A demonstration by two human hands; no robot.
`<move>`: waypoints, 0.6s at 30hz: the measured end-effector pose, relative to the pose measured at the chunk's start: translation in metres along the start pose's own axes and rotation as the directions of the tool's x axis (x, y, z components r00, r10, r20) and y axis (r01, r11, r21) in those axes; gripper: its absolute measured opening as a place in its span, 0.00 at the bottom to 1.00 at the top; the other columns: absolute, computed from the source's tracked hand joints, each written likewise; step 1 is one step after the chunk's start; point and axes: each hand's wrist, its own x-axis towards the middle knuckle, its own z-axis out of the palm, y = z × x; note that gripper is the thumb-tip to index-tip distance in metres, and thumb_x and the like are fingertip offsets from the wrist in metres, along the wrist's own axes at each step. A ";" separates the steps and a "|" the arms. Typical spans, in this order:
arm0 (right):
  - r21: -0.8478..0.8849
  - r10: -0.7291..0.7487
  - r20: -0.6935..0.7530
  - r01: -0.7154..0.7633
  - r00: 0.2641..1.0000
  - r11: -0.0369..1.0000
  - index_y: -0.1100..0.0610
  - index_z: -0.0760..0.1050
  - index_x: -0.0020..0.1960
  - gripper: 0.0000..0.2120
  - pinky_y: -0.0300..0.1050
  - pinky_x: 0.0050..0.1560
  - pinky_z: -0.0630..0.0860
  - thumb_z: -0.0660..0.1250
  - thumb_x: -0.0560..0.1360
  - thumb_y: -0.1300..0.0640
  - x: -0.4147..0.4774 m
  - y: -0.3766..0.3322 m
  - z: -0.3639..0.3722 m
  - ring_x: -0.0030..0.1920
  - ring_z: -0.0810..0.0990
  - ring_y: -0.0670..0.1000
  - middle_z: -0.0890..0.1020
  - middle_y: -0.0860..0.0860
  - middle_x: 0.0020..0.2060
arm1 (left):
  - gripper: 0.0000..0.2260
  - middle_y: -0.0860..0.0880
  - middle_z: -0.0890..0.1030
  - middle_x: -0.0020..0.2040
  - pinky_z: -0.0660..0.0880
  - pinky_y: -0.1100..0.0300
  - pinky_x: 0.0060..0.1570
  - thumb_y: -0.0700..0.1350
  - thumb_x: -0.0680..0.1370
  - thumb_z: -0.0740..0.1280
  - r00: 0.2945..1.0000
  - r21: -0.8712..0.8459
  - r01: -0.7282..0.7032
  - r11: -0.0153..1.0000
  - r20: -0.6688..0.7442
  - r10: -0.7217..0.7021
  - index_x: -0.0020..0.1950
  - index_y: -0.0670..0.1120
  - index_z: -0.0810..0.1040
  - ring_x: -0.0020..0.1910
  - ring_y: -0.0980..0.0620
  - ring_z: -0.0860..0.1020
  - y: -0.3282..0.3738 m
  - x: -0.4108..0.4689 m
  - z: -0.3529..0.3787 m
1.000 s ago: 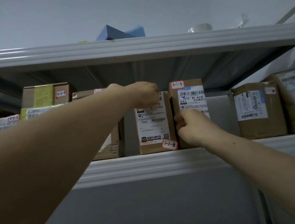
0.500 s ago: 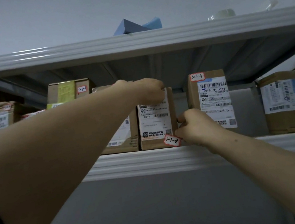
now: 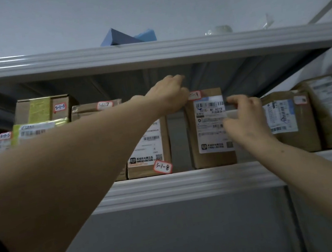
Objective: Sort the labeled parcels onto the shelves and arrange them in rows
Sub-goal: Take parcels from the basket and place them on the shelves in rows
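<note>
Three boxes stand at the left of the shelf (image 3: 190,183): box 3-1-6 (image 3: 39,109) on top of another, box 3-1-7 (image 3: 92,110), then box 3-1-8 (image 3: 153,147), upright. At 3 o'clock from it, a little apart, box 3-1-9 (image 3: 210,134) stands upright. The left hand (image 3: 169,95) grips its 11 o'clock corner with curled fingers; the right hand (image 3: 243,119) pinches its 3 o'clock edge. Two more boxes (image 3: 288,123) stand farther at 3 o'clock.

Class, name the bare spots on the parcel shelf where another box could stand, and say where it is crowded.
One bare strip of shelf lies between parcel 3-1-8 and parcel 3-1-9. Left of 3-1-8 is crowded with stacked parcels. The right hand hides any gap right of 3-1-9.
</note>
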 end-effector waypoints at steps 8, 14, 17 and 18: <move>0.035 0.255 0.545 -0.326 0.799 0.945 0.57 0.72 0.61 0.17 0.44 0.45 0.72 0.69 0.74 0.55 0.000 0.027 0.003 0.50 0.77 0.52 0.79 0.52 0.52 | 0.16 0.46 0.77 0.59 0.69 0.56 0.53 0.45 0.81 0.54 0.990 -0.107 0.068 0.992 0.133 -0.053 0.67 0.46 0.73 0.57 0.48 0.74 0.022 0.019 0.022; 0.020 0.085 0.565 -0.117 0.821 0.993 0.56 0.74 0.63 0.17 0.49 0.62 0.74 0.66 0.75 0.60 -0.010 0.014 0.022 0.57 0.77 0.54 0.79 0.53 0.58 | 0.15 0.46 0.79 0.56 0.68 0.58 0.49 0.42 0.80 0.54 0.991 -0.061 0.105 0.993 0.089 -0.099 0.60 0.44 0.78 0.52 0.49 0.74 0.004 0.009 0.004; -0.007 0.063 0.561 -0.071 0.825 0.997 0.56 0.73 0.64 0.17 0.47 0.60 0.74 0.65 0.75 0.61 -0.012 0.012 0.025 0.57 0.77 0.54 0.79 0.53 0.58 | 0.16 0.46 0.77 0.61 0.67 0.59 0.51 0.41 0.81 0.53 0.989 -0.014 0.097 0.995 0.111 -0.095 0.62 0.44 0.77 0.57 0.48 0.74 0.002 0.004 0.003; -0.008 0.062 0.566 -0.069 0.822 0.998 0.56 0.73 0.64 0.17 0.47 0.60 0.74 0.64 0.75 0.61 -0.013 0.012 0.026 0.57 0.77 0.54 0.79 0.53 0.58 | 0.16 0.46 0.77 0.62 0.67 0.59 0.51 0.41 0.81 0.54 0.990 -0.011 0.096 0.995 0.109 -0.094 0.63 0.44 0.77 0.58 0.48 0.74 0.002 0.004 0.003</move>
